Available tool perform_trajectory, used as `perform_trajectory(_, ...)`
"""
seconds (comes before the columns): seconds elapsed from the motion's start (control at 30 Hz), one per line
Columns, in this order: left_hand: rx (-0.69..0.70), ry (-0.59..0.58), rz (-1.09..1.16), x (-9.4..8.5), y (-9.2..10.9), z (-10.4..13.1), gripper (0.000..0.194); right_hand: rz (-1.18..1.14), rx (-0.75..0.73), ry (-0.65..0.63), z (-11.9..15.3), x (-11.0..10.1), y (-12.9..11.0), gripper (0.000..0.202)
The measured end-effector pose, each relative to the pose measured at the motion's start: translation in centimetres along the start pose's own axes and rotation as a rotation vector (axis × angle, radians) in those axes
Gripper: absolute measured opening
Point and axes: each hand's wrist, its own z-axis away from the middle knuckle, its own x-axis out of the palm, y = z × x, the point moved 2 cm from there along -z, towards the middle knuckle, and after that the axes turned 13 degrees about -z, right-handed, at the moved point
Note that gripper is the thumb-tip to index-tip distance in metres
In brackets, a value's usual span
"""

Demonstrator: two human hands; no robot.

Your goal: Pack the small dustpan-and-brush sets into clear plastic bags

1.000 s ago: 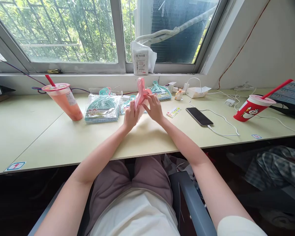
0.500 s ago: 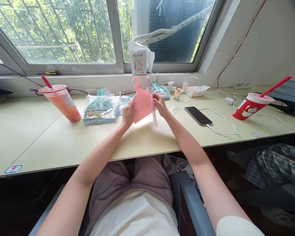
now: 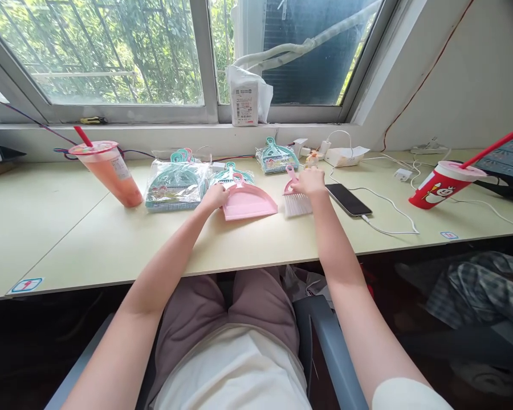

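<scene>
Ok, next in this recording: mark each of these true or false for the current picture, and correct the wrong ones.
1. The left hand is at the left side of the pink dustpan. True.
2. A white cable is plugged into the phone. True.
3. The right hand is on the phone. False: it is at the pink brush.
4. The dustpan and brush are nested together. False: they are apart, side by side.
5. The brush's white bristles point towards the person. True.
6. The red cup is on the dustpan's left. False: it is far to the right, beyond the phone.
</scene>
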Motion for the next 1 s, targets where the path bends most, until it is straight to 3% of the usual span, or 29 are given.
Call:
perform_trajectory(0.17,0.014,0.086,-0.208,-0.2,-0.2,0.5,0.033,0.081,0.065,-0.156,-0.1,1.1,-0.6,0.036)
perform_trajectory(0.37,0.019,0.112,-0.325,0.0,0.5,1.3,0.026,-0.008,0.135,-0.225,0.0,1.1,0.1,0.051)
perform_trajectory(0.5,-0.007,0.098,-0.328,0.4,0.7,1.7,0.035,-0.023,0.136,-0.190,-0.3,1.0,1.0,0.036)
perform_trajectory(0.6,0.001,0.065,-0.331,0.7,0.7,1.8,0.031,0.004,0.105,-0.172,-0.4,1.1,1.2,0.025)
perform_trajectory(0.73,-0.006,0.102,-0.179,0.4,0.8,1.6,0.015,0.005,0.105,-0.210,-0.2,1.6,1.1,0.022)
perform_trajectory(0.87,-0.100,0.245,0.113,-0.3,0.9,1.3,0.017,-0.019,0.055,-0.127,-0.4,1.2,1.4,0.015)
perform_trajectory(0.93,-0.142,0.304,0.255,-0.5,0.9,1.1,0.021,-0.186,-0.004,-0.086,-0.5,0.5,1.7,0.013)
perform_trajectory(1.0,-0.153,0.339,0.358,-0.5,0.8,0.9,0.026,-0.494,-0.079,-0.112,-0.4,-0.3,1.7,0.015)
